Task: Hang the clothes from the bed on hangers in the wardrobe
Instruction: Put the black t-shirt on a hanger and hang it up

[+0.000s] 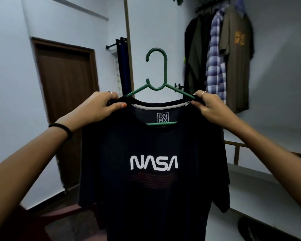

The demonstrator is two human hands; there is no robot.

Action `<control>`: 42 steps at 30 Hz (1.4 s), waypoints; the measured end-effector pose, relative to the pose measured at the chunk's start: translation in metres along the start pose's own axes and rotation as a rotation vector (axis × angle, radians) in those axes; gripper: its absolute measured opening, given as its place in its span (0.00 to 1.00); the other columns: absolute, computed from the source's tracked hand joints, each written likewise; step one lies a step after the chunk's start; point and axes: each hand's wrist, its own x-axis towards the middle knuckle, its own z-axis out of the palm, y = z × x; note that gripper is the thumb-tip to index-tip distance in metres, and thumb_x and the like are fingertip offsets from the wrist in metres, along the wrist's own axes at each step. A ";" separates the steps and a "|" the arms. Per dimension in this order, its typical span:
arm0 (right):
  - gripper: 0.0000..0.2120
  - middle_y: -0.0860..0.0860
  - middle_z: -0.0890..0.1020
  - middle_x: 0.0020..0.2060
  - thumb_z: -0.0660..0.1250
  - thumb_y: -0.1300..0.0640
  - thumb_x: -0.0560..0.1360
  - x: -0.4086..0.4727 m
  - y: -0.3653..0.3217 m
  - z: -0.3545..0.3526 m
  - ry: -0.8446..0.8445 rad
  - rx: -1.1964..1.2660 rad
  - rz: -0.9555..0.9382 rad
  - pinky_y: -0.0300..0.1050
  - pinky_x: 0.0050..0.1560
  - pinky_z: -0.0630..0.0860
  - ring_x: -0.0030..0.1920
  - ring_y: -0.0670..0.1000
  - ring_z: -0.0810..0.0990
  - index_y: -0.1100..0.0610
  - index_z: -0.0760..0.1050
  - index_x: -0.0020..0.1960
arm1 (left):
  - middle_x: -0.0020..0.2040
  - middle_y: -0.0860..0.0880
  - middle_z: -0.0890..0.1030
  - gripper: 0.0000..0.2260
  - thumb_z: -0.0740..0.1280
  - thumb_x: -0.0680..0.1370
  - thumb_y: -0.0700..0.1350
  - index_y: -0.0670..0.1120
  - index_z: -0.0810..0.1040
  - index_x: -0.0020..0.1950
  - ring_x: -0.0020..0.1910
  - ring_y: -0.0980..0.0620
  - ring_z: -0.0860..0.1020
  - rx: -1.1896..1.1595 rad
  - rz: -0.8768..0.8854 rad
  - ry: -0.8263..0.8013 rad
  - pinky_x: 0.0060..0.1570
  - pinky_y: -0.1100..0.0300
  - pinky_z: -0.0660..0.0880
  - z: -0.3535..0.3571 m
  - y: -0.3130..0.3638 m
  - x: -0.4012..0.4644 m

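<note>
Right hand [209, 106] and left hand [101, 106] each pinch a shoulder of the NASA T-shirt [153, 162] on its green hanger [157, 73], level across; hanging clothes [221, 54] lie up-right, nearer the right hand.

One head cam, wide-angle, faces fwd at arm's reach, close on raised hands; wall [163, 32] straight ahead, door [66, 94] at left.

- Your forearms are bare, with no sleeves reaching them.
- A black band [62, 128] circles your left wrist, behind the grip.
- A thin ring [204, 92] sits on your right hand [209, 108].
- Your left hand [97, 106] wears a ring [110, 92]; its thumbnail is painted orange.
</note>
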 end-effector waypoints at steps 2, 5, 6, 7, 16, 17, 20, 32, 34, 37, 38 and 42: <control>0.06 0.55 0.80 0.41 0.63 0.59 0.79 -0.003 0.011 -0.004 0.007 -0.044 0.036 0.49 0.44 0.73 0.43 0.54 0.79 0.59 0.74 0.55 | 0.35 0.51 0.76 0.08 0.64 0.79 0.50 0.50 0.73 0.41 0.36 0.54 0.76 -0.028 0.027 -0.104 0.38 0.56 0.69 0.016 -0.014 0.003; 0.05 0.56 0.81 0.42 0.64 0.58 0.79 -0.008 0.021 -0.014 0.000 -0.091 0.068 0.53 0.49 0.75 0.45 0.55 0.79 0.57 0.75 0.54 | 0.33 0.57 0.74 0.10 0.63 0.80 0.47 0.56 0.70 0.39 0.34 0.61 0.74 -0.107 0.036 -0.152 0.35 0.66 0.65 0.043 -0.020 0.004; 0.04 0.54 0.81 0.42 0.65 0.58 0.79 -0.009 0.023 -0.017 -0.002 -0.103 0.069 0.50 0.49 0.75 0.45 0.53 0.79 0.56 0.75 0.53 | 0.33 0.58 0.73 0.11 0.63 0.80 0.47 0.57 0.69 0.38 0.32 0.62 0.73 -0.111 0.041 -0.155 0.33 0.68 0.65 0.052 -0.020 0.006; 0.03 0.52 0.80 0.42 0.65 0.58 0.78 -0.009 0.025 -0.021 -0.004 -0.106 0.069 0.45 0.48 0.73 0.45 0.52 0.78 0.56 0.76 0.52 | 0.32 0.58 0.73 0.12 0.63 0.80 0.46 0.57 0.68 0.38 0.31 0.62 0.72 -0.116 0.047 -0.161 0.33 0.69 0.66 0.060 -0.020 0.009; 0.03 0.50 0.79 0.40 0.67 0.61 0.77 -0.004 0.081 -0.075 0.079 -0.201 0.198 0.33 0.42 0.68 0.44 0.50 0.78 0.56 0.78 0.50 | 0.36 0.49 0.78 0.17 0.58 0.76 0.60 0.47 0.75 0.43 0.37 0.52 0.77 -0.289 0.128 -0.162 0.36 0.58 0.69 0.120 -0.004 0.085; 0.03 0.51 0.79 0.40 0.67 0.61 0.77 -0.004 0.088 -0.081 0.093 -0.214 0.208 0.37 0.43 0.70 0.44 0.51 0.78 0.55 0.78 0.49 | 0.37 0.48 0.78 0.17 0.58 0.77 0.59 0.46 0.75 0.44 0.38 0.51 0.77 -0.309 0.139 -0.157 0.37 0.57 0.70 0.127 0.002 0.095; 0.04 0.53 0.81 0.40 0.67 0.61 0.77 -0.002 0.117 -0.095 0.154 -0.250 0.217 0.45 0.46 0.71 0.44 0.53 0.79 0.55 0.78 0.49 | 0.39 0.48 0.80 0.13 0.60 0.80 0.54 0.46 0.76 0.46 0.40 0.51 0.78 -0.352 0.142 -0.182 0.41 0.55 0.72 0.149 0.017 0.128; 0.08 0.55 0.83 0.47 0.66 0.61 0.78 0.035 0.273 -0.157 0.392 -0.386 0.196 0.53 0.53 0.74 0.49 0.56 0.80 0.58 0.78 0.55 | 0.36 0.57 0.83 0.13 0.60 0.80 0.54 0.50 0.80 0.44 0.36 0.60 0.81 -0.879 0.166 -0.192 0.33 0.69 0.75 0.211 0.112 0.289; 0.09 0.57 0.83 0.47 0.65 0.61 0.78 0.044 0.299 -0.167 0.405 -0.452 0.199 0.51 0.50 0.73 0.48 0.57 0.80 0.59 0.78 0.57 | 0.42 0.49 0.84 0.15 0.61 0.80 0.53 0.45 0.82 0.47 0.41 0.52 0.83 -0.864 0.197 -0.104 0.40 0.59 0.80 0.226 0.123 0.319; 0.10 0.57 0.83 0.47 0.65 0.57 0.79 0.066 0.337 -0.180 0.447 -0.532 0.209 0.52 0.49 0.75 0.47 0.58 0.80 0.57 0.77 0.59 | 0.40 0.43 0.82 0.16 0.62 0.80 0.53 0.42 0.80 0.43 0.38 0.47 0.80 -0.828 0.209 0.083 0.41 0.51 0.76 0.245 0.139 0.367; 0.10 0.56 0.83 0.47 0.64 0.55 0.79 0.073 0.349 -0.183 0.465 -0.550 0.219 0.53 0.49 0.76 0.48 0.58 0.80 0.55 0.77 0.59 | 0.37 0.45 0.81 0.16 0.63 0.80 0.53 0.43 0.79 0.40 0.35 0.50 0.78 -0.787 0.217 0.152 0.39 0.54 0.73 0.250 0.144 0.382; 0.13 0.55 0.82 0.53 0.63 0.53 0.79 0.114 0.399 -0.203 0.570 -0.592 0.238 0.55 0.55 0.76 0.54 0.58 0.79 0.55 0.76 0.61 | 0.31 0.53 0.76 0.16 0.65 0.79 0.52 0.51 0.73 0.32 0.31 0.56 0.72 -0.670 0.213 0.365 0.34 0.59 0.65 0.263 0.164 0.452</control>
